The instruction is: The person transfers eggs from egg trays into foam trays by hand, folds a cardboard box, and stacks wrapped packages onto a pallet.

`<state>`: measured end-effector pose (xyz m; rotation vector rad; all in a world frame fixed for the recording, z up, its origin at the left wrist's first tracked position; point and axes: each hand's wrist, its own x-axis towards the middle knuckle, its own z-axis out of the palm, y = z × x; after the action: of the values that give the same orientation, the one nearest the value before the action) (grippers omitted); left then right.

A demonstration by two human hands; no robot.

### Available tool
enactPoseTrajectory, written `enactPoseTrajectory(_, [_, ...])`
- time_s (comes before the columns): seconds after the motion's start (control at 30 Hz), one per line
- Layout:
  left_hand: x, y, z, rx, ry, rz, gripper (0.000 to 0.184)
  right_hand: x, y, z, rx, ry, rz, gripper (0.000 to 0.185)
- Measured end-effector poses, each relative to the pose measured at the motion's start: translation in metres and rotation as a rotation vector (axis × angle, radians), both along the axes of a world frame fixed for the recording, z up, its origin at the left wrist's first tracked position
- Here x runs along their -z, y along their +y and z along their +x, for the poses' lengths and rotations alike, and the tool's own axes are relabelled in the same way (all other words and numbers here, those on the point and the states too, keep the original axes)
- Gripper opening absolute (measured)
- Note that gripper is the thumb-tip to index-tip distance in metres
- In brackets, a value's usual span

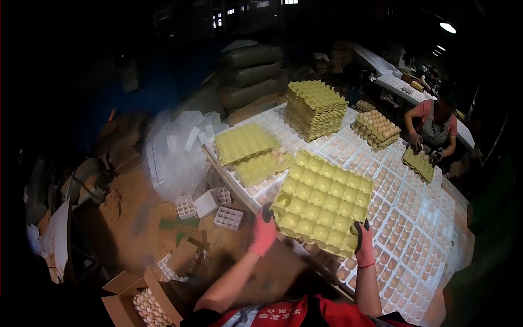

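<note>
Both my hands, in pink gloves with dark fingers, grip a yellow egg tray point(321, 204) above the table's front edge. My left hand point(265, 226) closes on its left side, and my right hand point(364, 240) on its lower right corner. The tray's cups appear to hold no eggs. Beyond it, a yellow tray with a few eggs point(279, 155) lies at the table's left edge, partly under another yellow tray point(245, 140). Under and beside my tray, white trays of eggs point(389, 218) cover the table.
A tall stack of yellow trays point(315, 111) stands at the back, beside stacked trays of eggs point(377, 128). A co-worker point(436, 125) on the right handles a yellow tray point(419, 163). On the floor at left are white trays point(229, 217), plastic wrapping point(177, 155) and a carton of eggs point(150, 308).
</note>
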<state>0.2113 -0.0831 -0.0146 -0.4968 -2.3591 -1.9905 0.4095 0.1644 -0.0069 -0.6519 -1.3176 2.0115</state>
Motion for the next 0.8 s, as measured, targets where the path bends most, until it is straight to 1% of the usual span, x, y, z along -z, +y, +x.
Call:
enactPoseTrajectory(0.03, [0.003,-0.01,-0.017,-0.012,0.043,0.002,0.038,0.004,-0.003,-0.015,-0.076,-0.036,-0.03,0.04])
enactPoseTrajectory(0.1, [0.007,-0.038,-0.056,-0.048,0.044,0.019,0.036,0.037,-0.012,-0.061,-0.102,-0.053,-0.022,0.036])
enactPoseTrajectory(0.17, [0.03,-0.075,-0.098,-0.112,0.06,0.056,0.033,0.049,-0.042,-0.1,-0.149,0.02,0.017,0.036])
enactPoseTrajectory(0.2, [0.01,-0.086,-0.104,-0.106,-0.069,0.262,0.034,0.052,-0.055,-0.122,-0.139,-0.045,0.084,0.035])
enactPoseTrajectory(0.23, [0.021,-0.105,-0.126,-0.083,-0.204,0.419,0.036,0.053,-0.068,-0.146,-0.11,-0.049,0.124,0.034])
enactPoseTrajectory(0.3, [0.022,-0.13,-0.177,-0.013,-0.053,0.381,0.041,0.038,-0.092,-0.197,-0.108,-0.04,0.102,0.034])
enactPoseTrajectory(0.37, [-0.013,-0.131,-0.23,0.009,-0.298,0.62,0.053,0.029,-0.106,-0.262,-0.105,-0.035,0.167,0.037])
enactPoseTrajectory(0.4, [-0.01,-0.134,-0.269,0.052,-0.219,0.539,0.064,0.016,-0.118,-0.295,-0.07,0.004,0.214,0.036])
enactPoseTrajectory(0.43, [-0.019,-0.124,-0.302,-0.026,-0.208,0.564,0.066,0.001,-0.13,-0.328,-0.031,0.041,0.256,0.036])
enactPoseTrajectory(0.47, [-0.021,-0.122,-0.343,-0.022,-0.174,0.593,0.061,-0.011,-0.138,-0.358,-0.025,0.043,0.305,0.038])
enactPoseTrajectory(0.5, [-0.019,-0.122,-0.393,0.021,-0.2,0.606,0.059,-0.017,-0.146,-0.391,-0.01,0.046,0.346,0.039])
enactPoseTrajectory(0.53, [-0.024,-0.116,-0.433,0.001,-0.186,0.611,0.044,-0.006,-0.155,-0.425,0.022,0.023,0.352,0.042])
enactPoseTrajectory(0.57, [-0.025,-0.113,-0.478,0.068,-0.159,0.557,0.042,0.001,-0.157,-0.461,0.055,0.0,0.371,0.045])
enactPoseTrajectory(0.6, [-0.019,-0.115,-0.517,0.128,-0.147,0.507,0.041,-0.011,-0.168,-0.479,0.077,-0.105,0.358,0.05])
enactPoseTrajectory(0.63, [-0.009,-0.115,-0.55,0.184,-0.139,0.46,0.039,-0.007,-0.174,-0.5,0.087,-0.106,0.346,0.053])
enactPoseTrajectory(0.7, [0.012,-0.102,-0.605,0.205,-0.198,0.388,0.035,-0.01,-0.186,-0.528,0.171,-0.163,0.329,0.055])
enactPoseTrajectory(0.73, [0.022,-0.088,-0.632,0.216,-0.213,0.366,0.033,0.004,-0.187,-0.544,0.236,-0.229,0.401,0.058])
enactPoseTrajectory(0.77, [0.045,-0.075,-0.658,0.199,-0.223,0.367,0.031,0.021,-0.191,-0.555,0.304,-0.299,0.468,0.061])
enactPoseTrajectory(0.8, [0.078,-0.069,-0.689,0.239,-0.178,0.228,0.032,0.027,-0.194,-0.559,0.301,-0.411,0.502,0.065])
